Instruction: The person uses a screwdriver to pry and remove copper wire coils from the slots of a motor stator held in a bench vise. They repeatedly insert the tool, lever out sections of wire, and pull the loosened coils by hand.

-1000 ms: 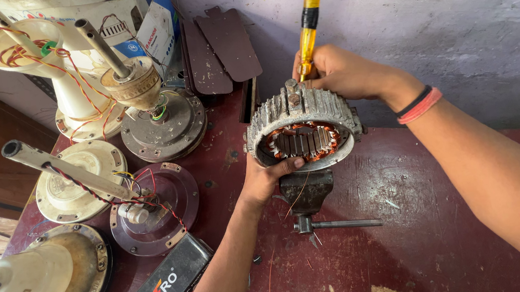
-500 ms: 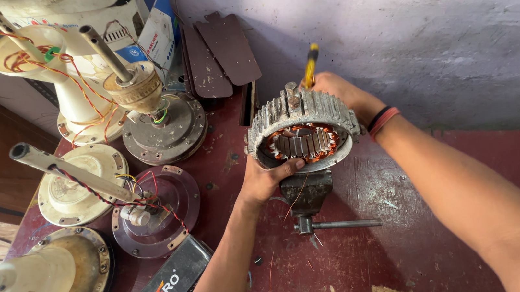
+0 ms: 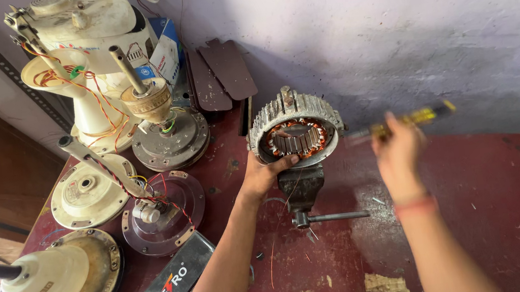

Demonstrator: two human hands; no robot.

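A round ribbed metal motor stator [image 3: 296, 129] with copper windings inside sits clamped in a small bench vise [image 3: 304, 190] on the dark red table [image 3: 488, 205]. My left hand [image 3: 264, 173] grips the stator's near rim, thumb over the edge. My right hand [image 3: 397, 150] is to the right of the stator, blurred, holding a yellow-handled screwdriver [image 3: 401, 123] roughly level, its tip pointing left toward the stator but apart from it.
Several dismantled ceiling fan motors [image 3: 161, 134] with down rods and loose wires crowd the table's left side. A black flat box [image 3: 165, 290] lies at the front left. Dark fan blades [image 3: 220, 72] lean at the back wall. The vise handle [image 3: 336, 217] sticks out rightward.
My right hand has swung the screwdriver from upright behind the stator out to the right and down to level. My left hand has stayed on the stator.
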